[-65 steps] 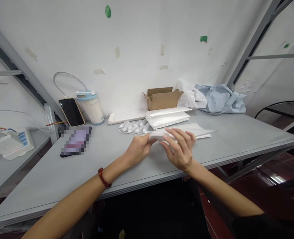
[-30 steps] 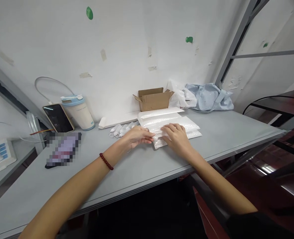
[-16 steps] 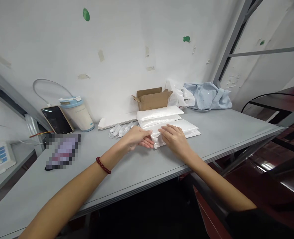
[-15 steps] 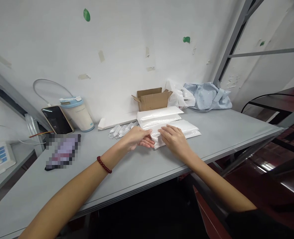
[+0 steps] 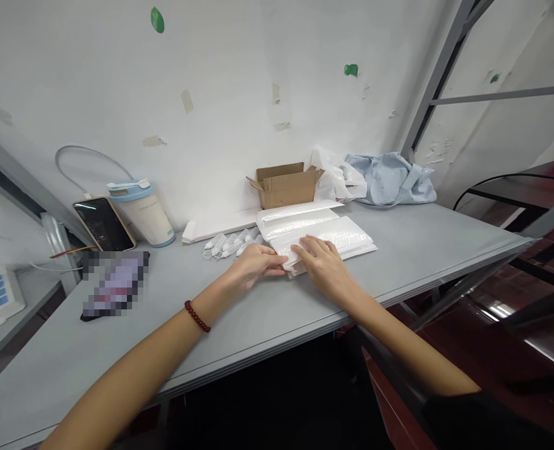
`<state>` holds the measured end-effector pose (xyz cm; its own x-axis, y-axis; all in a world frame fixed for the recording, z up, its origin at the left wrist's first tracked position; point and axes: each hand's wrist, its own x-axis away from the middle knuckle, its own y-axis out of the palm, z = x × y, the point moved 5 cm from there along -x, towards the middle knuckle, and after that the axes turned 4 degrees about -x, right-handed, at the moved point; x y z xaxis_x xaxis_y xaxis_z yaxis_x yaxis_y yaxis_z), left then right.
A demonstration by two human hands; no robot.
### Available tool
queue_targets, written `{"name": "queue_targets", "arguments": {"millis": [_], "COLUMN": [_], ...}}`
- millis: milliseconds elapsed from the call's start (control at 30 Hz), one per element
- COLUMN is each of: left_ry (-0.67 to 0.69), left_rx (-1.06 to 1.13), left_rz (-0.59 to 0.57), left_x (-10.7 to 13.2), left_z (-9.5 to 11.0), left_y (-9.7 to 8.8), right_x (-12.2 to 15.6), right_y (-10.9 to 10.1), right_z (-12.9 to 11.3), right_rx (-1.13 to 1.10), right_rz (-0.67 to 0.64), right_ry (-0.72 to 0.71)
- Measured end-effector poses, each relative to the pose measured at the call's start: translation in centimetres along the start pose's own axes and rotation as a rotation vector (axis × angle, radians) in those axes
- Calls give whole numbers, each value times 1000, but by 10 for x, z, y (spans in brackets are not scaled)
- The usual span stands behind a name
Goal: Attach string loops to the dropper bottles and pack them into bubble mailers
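A white padded mailer [image 5: 347, 236] lies on the grey table, its wrinkled, shiny surface facing up. My left hand [image 5: 259, 261] is closed on its near left corner, thumb above and fingers beneath. My right hand [image 5: 322, 265] rests on the mailer's near part, fingers laid across it and slightly bent. Between the hands a strip of clear film shows at the near edge. Directly behind lies another white padded mailer [image 5: 300, 215], partly overlapped by the first. Several small white tube-like pieces [image 5: 230, 244] lie just left of the mailers.
Behind the mailers stand an open cardboard box [image 5: 290, 189], a white plastic bag [image 5: 336, 175] and a light blue cloth bag [image 5: 389, 181]. A long white flat piece [image 5: 216, 226] lies by the wall. At left are a tumbler [image 5: 143, 212], a phone [image 5: 104, 224] on a cable and a blurred-out item [image 5: 116, 284].
The near mailer's left edge has been lowered and lies flatter. My left fingers have closed from a spread pose onto its corner. My right hand has shifted slightly left.
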<state>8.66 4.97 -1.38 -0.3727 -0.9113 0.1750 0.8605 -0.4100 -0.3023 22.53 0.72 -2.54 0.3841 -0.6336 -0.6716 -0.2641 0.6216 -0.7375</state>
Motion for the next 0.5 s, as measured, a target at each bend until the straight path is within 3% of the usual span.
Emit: {"name": "queue_targets", "arguments": {"millis": [67,200,333,433,500], "left_ry": [56,194,263,285,316], "left_rx": [-160,-347,-495,-568,-607], "left_rz": [116,406,479,480,480], "left_x": [-3,-16,-36,-40,-31], "left_z": [5,18,21,22,27], "left_y": [-20,-81,-130,-139,-129], "right_x": [0,0,-2,-3,-4], "right_y": [1,-1,-5,-9,-11], "right_z": [1,0,-5,-9,-10], "right_rx": [1,-52,-81,-77,-53], "right_rz": [-5,26,59,84,95], "right_ry": [18,60,48,-5,-43]}}
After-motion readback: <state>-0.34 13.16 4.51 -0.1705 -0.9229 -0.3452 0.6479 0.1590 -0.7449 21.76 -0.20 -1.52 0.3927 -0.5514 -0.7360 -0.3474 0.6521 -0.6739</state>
